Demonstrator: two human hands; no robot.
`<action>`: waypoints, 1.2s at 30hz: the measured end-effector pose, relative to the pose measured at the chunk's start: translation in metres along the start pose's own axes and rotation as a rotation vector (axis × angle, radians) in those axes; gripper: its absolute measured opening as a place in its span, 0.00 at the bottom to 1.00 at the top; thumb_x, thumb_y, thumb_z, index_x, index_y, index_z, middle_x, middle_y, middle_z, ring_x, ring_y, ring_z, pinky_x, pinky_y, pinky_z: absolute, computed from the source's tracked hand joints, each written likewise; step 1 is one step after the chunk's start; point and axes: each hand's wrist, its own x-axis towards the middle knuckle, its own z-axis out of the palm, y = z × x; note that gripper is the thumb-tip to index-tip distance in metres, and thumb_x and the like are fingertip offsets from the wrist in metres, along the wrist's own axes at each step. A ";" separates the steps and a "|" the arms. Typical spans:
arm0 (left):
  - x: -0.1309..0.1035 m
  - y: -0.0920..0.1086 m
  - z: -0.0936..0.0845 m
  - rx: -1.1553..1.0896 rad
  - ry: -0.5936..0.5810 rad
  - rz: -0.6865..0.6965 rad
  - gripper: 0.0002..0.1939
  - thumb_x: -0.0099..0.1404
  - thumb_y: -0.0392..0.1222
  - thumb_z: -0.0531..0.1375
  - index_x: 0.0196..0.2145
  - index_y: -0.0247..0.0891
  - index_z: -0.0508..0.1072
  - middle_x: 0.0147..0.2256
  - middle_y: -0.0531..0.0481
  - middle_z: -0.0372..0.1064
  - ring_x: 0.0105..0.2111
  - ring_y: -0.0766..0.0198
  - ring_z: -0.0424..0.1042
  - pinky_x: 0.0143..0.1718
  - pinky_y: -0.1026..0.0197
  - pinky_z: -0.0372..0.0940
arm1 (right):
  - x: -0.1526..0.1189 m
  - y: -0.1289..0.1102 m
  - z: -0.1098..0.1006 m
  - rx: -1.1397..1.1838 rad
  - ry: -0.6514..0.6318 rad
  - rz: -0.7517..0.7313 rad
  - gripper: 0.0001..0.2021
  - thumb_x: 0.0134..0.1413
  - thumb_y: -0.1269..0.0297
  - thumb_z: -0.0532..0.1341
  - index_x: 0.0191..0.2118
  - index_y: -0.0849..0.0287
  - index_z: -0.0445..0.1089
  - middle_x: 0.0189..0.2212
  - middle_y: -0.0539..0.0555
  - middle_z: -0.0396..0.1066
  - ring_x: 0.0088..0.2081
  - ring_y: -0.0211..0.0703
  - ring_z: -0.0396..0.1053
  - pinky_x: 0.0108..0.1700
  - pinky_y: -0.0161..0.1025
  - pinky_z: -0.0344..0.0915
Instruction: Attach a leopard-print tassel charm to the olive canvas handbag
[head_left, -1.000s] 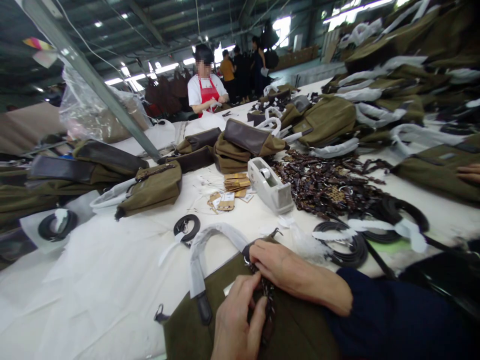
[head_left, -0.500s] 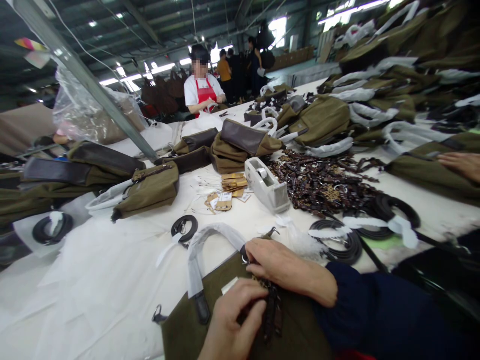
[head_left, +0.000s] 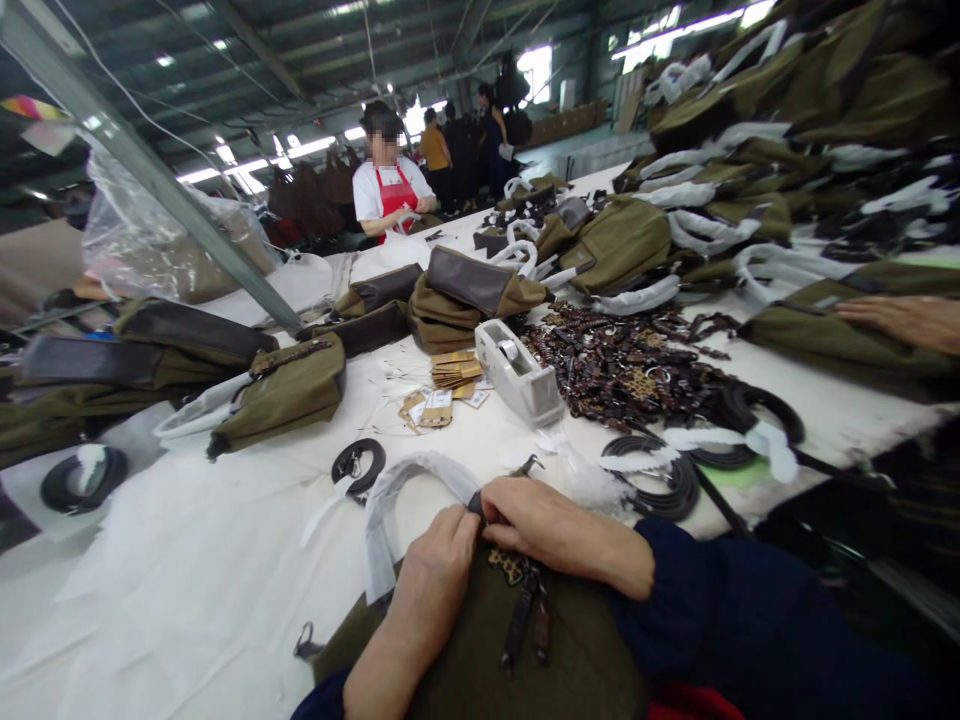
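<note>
One olive bag [head_left: 465,665] is laid on the surface [head_left: 847,415] on the near side of the tape dispenser [head_left: 520,375], its body partly covered by the forearms. Its white-wrapped handle [head_left: 384,490] is arched toward the dispenser, and at the handle's end the dark handle tab [head_left: 477,503] is pinched by the curled fingers of both the left hand [head_left: 435,560] and the right hand [head_left: 532,525]; whatever small part is caught between the fingertips is hidden. A spotted charm with dark tassels [head_left: 517,622] is hung just below the right hand, also on the dispenser's near side. The bag may be judged light and soft, its cloth easily creased and dragged, so it is best steadied at the firmer tab. The handle's wrapping is likely slick and easily torn, and should not be pulled on. The charm is probably light and limp, liable to be swung or twisted, and is better held at its top than by the tassels.
</note>
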 end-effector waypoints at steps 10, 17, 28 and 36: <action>-0.011 0.011 -0.070 -0.543 -0.003 -0.157 0.08 0.71 0.42 0.56 0.33 0.41 0.72 0.30 0.54 0.69 0.31 0.65 0.69 0.33 0.63 0.60 | -0.015 -0.016 -0.026 0.190 0.037 -0.128 0.05 0.63 0.66 0.60 0.43 0.56 0.72 0.37 0.51 0.69 0.40 0.39 0.66 0.42 0.34 0.59; 0.000 0.000 -0.057 -0.695 0.021 -0.216 0.04 0.68 0.41 0.59 0.37 0.41 0.73 0.36 0.52 0.71 0.34 0.64 0.69 0.35 0.63 0.63 | -0.013 -0.001 -0.022 0.474 0.010 -0.048 0.05 0.62 0.64 0.59 0.36 0.59 0.70 0.30 0.48 0.67 0.32 0.35 0.63 0.34 0.31 0.58; 0.027 -0.005 -0.030 -0.610 0.022 0.000 0.06 0.69 0.36 0.53 0.35 0.39 0.69 0.37 0.50 0.66 0.38 0.61 0.66 0.41 0.60 0.62 | -0.016 -0.017 -0.027 -0.168 0.022 -0.102 0.04 0.63 0.65 0.59 0.39 0.58 0.70 0.38 0.53 0.64 0.37 0.40 0.63 0.39 0.36 0.58; 0.031 -0.010 -0.030 -0.651 -0.001 -0.065 0.05 0.67 0.36 0.53 0.33 0.39 0.68 0.34 0.51 0.66 0.36 0.61 0.64 0.40 0.59 0.60 | 0.000 -0.029 -0.028 -0.464 -0.013 -0.022 0.06 0.58 0.68 0.60 0.41 0.59 0.72 0.40 0.57 0.65 0.39 0.47 0.64 0.34 0.39 0.61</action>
